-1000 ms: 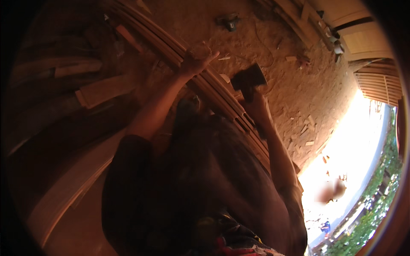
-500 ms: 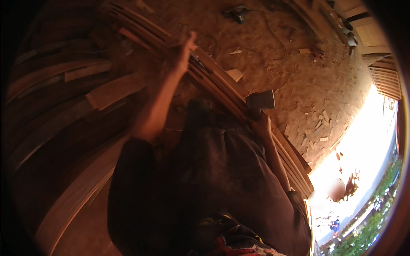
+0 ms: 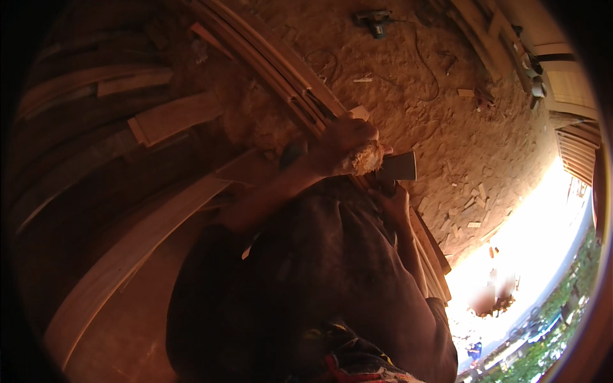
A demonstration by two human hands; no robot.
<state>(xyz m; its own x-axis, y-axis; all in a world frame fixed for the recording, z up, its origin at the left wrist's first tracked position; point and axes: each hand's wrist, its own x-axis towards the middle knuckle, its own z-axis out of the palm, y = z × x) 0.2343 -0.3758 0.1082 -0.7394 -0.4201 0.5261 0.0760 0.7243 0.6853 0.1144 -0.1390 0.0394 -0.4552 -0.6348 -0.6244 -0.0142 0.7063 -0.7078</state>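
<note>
Long narrow wooden strips [image 3: 274, 64] lie side by side, running from the upper left down past my body to the lower right. My left hand [image 3: 341, 143] is closed over the middle of them, its fingers round a pale, rough clump of wood shavings [image 3: 367, 158]. Just below it, my right hand [image 3: 393, 199] is closed at a dark tool with a flat, square-edged grey plate [image 3: 400, 166]. The tool's lower part is hidden by my hand, so I cannot tell its exact kind. Both hands are close together above the strips.
Loose boards [image 3: 172, 118] lie at the left, with a long curved-looking plank [image 3: 140, 249] below. A corded power tool [image 3: 375, 22] rests on the dirt floor [image 3: 440, 140] at the far side. Wood offcuts [image 3: 474, 203] are scattered right, near a bright opening.
My left hand has come down and right along the strips, from their far part to beside my right hand, and now shows pale shavings in it. My right hand stays at the tool.
</note>
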